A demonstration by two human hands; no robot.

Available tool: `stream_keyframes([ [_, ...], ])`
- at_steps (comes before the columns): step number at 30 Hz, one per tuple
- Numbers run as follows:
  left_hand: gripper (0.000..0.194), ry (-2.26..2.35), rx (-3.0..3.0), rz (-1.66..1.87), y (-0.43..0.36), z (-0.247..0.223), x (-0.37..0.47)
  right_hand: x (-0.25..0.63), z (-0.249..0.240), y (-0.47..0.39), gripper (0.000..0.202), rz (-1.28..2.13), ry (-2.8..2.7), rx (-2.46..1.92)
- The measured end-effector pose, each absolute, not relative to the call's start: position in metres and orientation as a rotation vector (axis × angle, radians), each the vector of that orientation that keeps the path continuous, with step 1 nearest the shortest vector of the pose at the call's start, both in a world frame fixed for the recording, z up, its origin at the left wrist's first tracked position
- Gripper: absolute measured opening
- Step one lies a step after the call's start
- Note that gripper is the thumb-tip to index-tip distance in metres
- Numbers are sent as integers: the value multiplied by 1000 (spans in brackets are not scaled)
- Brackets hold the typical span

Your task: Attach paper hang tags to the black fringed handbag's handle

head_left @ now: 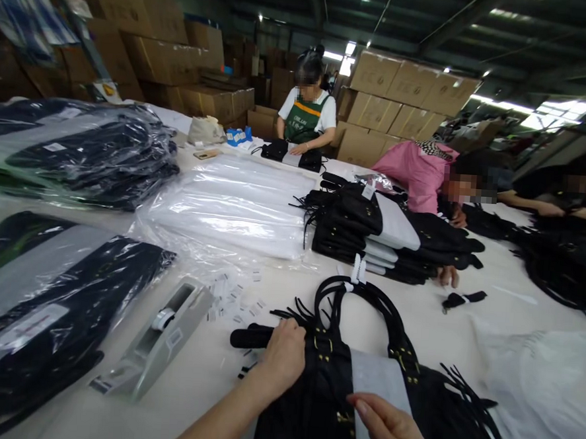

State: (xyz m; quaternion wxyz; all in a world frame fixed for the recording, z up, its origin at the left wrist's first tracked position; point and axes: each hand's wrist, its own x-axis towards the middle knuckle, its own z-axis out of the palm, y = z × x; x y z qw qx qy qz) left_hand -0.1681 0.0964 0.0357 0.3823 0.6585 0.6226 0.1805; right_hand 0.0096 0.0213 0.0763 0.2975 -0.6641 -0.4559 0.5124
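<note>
A black handbag (311,406) with looped handles (387,305), gold hardware and stringy tassels lies in front of me. A pale wrap (382,377) runs across its middle, and a white tag or tie sits on the handles. My left hand (285,351) is closed on the bag's upper left part, near a black roll-shaped end; its fingertips are hidden. Over the wrap, my right hand (394,431) has thumb and forefinger pinched together. Whatever lies between them, if anything, is too small to make out.
Left of the bag stands a grey tape dispenser (161,337) beside scattered small labels (231,298). Plastic-bagged dark bags (64,298) lie at the left, white plastic sleeves (234,203) behind. Stacked black bags (353,216) stand farther back. Several people work around the table.
</note>
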Motion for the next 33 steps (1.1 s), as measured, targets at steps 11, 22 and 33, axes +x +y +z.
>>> stream_keyframes([
  [11, 29, 1369, 1180, 547, 123, 18, -147, 28, 71, 54, 31, 502, -2347, -2225],
  [22, 28, 1173, 1477, 595, 128, 14, -151, 10, 72, 86, 25, 592, -2600, -1997],
  [33, 25, 1341, 2043, 168, 119, 34, -162, 27, 76, 89, 17, 858, -2480, -1907],
])
